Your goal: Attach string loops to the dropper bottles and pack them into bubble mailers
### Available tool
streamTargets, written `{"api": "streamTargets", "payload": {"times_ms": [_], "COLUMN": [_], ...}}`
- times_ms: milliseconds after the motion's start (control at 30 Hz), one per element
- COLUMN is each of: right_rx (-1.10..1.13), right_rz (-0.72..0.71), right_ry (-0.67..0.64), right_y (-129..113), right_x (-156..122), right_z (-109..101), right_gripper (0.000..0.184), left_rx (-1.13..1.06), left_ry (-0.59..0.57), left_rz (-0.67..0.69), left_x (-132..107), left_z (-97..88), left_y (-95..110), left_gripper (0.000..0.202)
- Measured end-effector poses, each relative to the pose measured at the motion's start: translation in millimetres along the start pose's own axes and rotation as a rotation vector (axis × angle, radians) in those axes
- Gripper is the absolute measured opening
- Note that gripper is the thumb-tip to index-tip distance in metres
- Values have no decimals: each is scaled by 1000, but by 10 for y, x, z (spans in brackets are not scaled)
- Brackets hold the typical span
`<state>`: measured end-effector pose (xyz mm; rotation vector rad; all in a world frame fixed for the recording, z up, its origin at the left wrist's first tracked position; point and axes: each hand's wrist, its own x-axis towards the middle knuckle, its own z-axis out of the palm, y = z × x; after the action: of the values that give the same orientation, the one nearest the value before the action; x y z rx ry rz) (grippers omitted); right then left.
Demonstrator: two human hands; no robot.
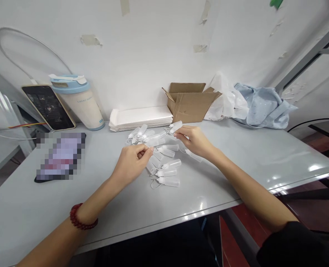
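Note:
Small translucent plastic squeeze bottles (168,181) with white caps on thin straps lie in a loose heap on the grey table (222,178). My right hand (196,141) pinches one squeeze bottle (176,127) at the heap's far right, just in front of the cardboard box. Closed in a pinch, my left hand (132,161) hovers over the heap's left side; whatever lies between its thumb and finger is too small to make out. Nearer to me, several bottles rest side by side with caps to the left. Part of the heap is hidden behind my left hand.
Along the wall stand a phone (50,107), a blue-lidded tumbler (81,104), stacked white flat boxes (142,116), an open cardboard box (191,107), a white plastic bag (225,100) and light blue cloth (267,107). A second, blurred-out phone (61,155) lies at left.

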<state>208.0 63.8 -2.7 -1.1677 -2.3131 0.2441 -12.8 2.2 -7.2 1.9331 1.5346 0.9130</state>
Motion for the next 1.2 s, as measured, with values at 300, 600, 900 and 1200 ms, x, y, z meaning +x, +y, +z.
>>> {"api": "streamTargets", "payload": {"times_ms": [300, 600, 900, 1200], "right_rx": [239, 200, 216, 231], "right_rz": [-248, -275, -174, -126], "right_ry": [-58, -97, -102, -190], "right_y": [-311, -330, -260, -185], "right_x": [-166, -198, -131, -126], "right_z": [130, 202, 93, 89], "right_gripper": [24, 28, 38, 29], "left_rx": [-389, -453, -435, -363], "left_ry": [-215, -162, -105, -12], "left_rz": [-127, -160, -224, -331], "left_x": [-47, -64, 7, 10], "left_z": [76, 70, -64, -84], "left_y": [90, 130, 143, 197], "left_gripper": [43, 16, 14, 10]}}
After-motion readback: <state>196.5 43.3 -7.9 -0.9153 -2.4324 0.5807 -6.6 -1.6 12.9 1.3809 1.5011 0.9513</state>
